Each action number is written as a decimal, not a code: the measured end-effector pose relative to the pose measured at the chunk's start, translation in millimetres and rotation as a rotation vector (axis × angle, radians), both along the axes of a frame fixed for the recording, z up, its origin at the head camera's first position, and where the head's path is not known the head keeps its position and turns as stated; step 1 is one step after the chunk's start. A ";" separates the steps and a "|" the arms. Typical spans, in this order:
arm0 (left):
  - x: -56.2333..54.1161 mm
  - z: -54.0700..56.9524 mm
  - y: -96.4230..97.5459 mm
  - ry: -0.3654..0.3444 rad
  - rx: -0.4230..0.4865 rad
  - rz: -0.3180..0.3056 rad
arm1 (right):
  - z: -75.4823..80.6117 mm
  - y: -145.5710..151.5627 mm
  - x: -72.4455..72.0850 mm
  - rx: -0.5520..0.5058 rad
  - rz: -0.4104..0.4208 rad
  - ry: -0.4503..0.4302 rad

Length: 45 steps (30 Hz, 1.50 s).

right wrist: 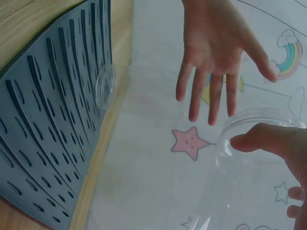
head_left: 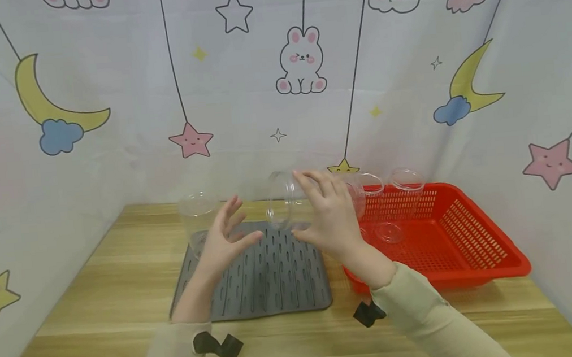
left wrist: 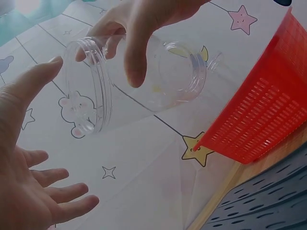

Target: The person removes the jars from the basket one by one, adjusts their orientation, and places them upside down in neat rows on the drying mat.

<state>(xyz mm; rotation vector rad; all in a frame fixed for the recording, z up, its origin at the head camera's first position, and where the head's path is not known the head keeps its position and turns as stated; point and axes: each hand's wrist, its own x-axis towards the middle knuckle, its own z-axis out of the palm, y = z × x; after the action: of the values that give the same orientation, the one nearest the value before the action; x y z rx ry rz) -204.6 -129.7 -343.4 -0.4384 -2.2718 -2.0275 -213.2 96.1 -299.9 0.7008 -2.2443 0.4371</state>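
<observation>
My right hand [head_left: 332,214] grips a clear plastic cup [head_left: 280,204] that lies on its side in the air above the back of a grey ridged drying mat [head_left: 269,282]. In the left wrist view, its thumb and fingers span the wall of the cup [left wrist: 129,103]. My left hand [head_left: 225,237] is spread, thumb apart from the fingers, just left of the cup's end and holding nothing. Behind that hand a second clear cup [head_left: 193,223] stands upright at the mat's back left corner. The see-through walls blur some of the cups' outlines.
A red perforated plastic basket [head_left: 495,239] sits on the wooden table [head_left: 305,341] right of the mat. Upright clear cups [head_left: 407,190] stand in its left part. Close behind the table hangs a white curtain [head_left: 237,92] with cartoon prints.
</observation>
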 end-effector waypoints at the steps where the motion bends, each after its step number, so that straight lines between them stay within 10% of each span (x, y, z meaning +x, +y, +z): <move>1: -0.1 -0.4 0.9 -0.002 -0.005 -0.006 | -3.0 -2.7 0.7 0.014 -0.003 -0.001; 33: -4.4 -10.6 0.9 -0.108 -0.059 -0.099 | -40.2 -34.4 11.5 0.258 -0.057 0.075; 45: -5.2 -7.0 -7.6 -0.113 -0.011 -0.039 | -42.4 -25.7 13.2 -0.046 0.136 -0.029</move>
<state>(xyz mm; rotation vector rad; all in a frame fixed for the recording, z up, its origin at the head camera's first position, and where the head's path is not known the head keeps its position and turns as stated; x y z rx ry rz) -209.8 -137.3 -350.5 -0.3809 -2.3576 -2.1105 -199.9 70.4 -342.3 0.8312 -2.2140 0.5669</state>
